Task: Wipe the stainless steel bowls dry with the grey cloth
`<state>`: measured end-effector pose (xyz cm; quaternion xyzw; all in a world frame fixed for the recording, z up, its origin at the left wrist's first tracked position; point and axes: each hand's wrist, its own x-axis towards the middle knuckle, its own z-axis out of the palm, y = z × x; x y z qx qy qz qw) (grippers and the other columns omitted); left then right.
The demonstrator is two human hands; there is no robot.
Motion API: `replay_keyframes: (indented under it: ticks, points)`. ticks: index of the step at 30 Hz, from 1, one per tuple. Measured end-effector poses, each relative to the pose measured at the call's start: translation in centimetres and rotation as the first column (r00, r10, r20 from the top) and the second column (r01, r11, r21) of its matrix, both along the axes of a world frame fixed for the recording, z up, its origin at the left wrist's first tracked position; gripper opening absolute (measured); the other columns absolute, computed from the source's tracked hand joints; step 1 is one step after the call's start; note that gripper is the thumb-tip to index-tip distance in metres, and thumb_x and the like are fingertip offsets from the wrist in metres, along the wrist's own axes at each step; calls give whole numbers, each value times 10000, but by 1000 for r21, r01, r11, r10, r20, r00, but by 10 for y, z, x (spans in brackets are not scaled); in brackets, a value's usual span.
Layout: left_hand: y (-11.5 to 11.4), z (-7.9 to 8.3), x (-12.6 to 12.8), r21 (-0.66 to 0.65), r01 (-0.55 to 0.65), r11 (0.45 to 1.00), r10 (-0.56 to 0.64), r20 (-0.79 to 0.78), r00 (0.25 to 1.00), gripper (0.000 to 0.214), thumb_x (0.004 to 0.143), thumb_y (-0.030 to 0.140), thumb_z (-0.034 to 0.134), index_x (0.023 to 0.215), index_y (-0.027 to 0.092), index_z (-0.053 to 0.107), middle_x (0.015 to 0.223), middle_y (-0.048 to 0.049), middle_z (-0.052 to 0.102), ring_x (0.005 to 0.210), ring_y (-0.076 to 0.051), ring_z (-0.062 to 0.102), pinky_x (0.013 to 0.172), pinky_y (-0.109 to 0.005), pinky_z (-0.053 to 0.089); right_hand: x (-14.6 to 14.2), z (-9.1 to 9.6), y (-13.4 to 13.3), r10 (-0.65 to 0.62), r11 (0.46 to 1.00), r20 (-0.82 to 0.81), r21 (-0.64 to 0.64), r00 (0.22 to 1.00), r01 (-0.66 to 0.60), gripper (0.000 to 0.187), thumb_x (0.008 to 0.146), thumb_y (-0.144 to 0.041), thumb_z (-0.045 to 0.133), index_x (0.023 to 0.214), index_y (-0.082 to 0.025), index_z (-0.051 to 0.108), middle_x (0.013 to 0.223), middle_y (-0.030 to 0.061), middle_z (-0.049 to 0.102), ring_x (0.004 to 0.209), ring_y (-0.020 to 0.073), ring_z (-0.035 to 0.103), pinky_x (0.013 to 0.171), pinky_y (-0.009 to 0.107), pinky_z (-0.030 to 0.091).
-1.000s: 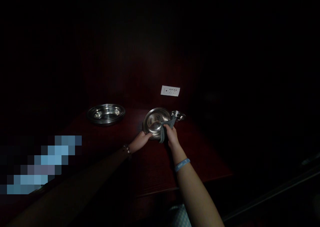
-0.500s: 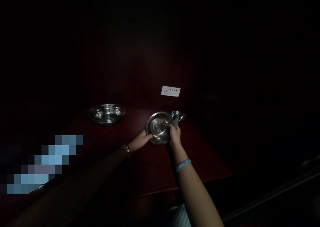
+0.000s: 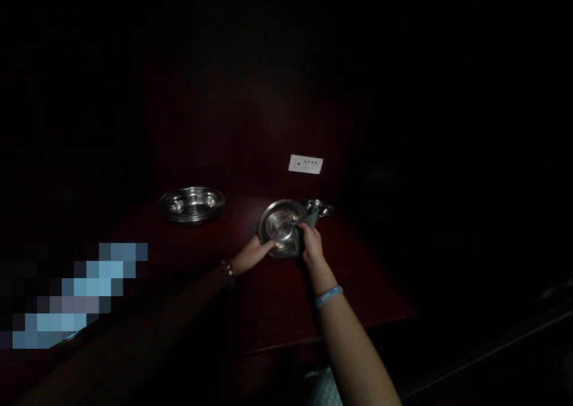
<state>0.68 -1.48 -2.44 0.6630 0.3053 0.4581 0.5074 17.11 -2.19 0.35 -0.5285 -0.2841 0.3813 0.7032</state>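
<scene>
A shiny metal bowl (image 3: 278,225) is tilted toward me above the dark red table. My left hand (image 3: 255,253) grips its lower left rim, thumb on the inner side and fingers hidden behind. My right hand (image 3: 311,243) is closed around a grey cloth (image 3: 305,220), which lies against the right side of the bowl's rim and hides part of it. Behind the cloth, a smaller shiny metal dish (image 3: 323,208) rests on the table, partly covered from view.
Several nested metal basins (image 3: 191,205) stand at the table's back left. A white socket panel (image 3: 305,164) is on the wall behind. The reddish table (image 3: 277,310) ends at a front edge near me. A pixelated patch hides the lower left; the surroundings are very dark.
The bowl has shifted slightly left in my left hand. The cloth in my right hand now spreads lower along the bowl's right rim.
</scene>
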Motion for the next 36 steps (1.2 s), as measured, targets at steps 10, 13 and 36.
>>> replay_keyframes:
  ticks: [10,13,36]
  points:
    - [1,-4,1,36,-87,996,86,13,996,701,780,267,651,1440,164,435,1531,-132,498,1436,-271,446,1244,-430,266,-3,-5,5,106,993,-128,-33,986,-111,161,600,-253,670,753,-213,637,663,-10,716,698,205,704,665,302,572]
    - [3,-6,2,11,-49,999,49,8,999,666,787,283,660,1417,165,481,1535,-129,506,1443,-280,442,1250,-458,248,-6,-6,6,135,990,-194,-23,972,-142,161,613,-235,670,769,-212,636,674,-11,717,724,208,714,707,312,586]
    - [5,3,-5,-75,-63,995,68,55,996,564,688,178,647,1250,132,626,1287,-111,708,1229,-296,624,1124,-451,440,0,3,-3,1,999,72,42,997,-4,125,633,-240,623,744,-219,676,706,-24,701,702,168,620,667,254,478]
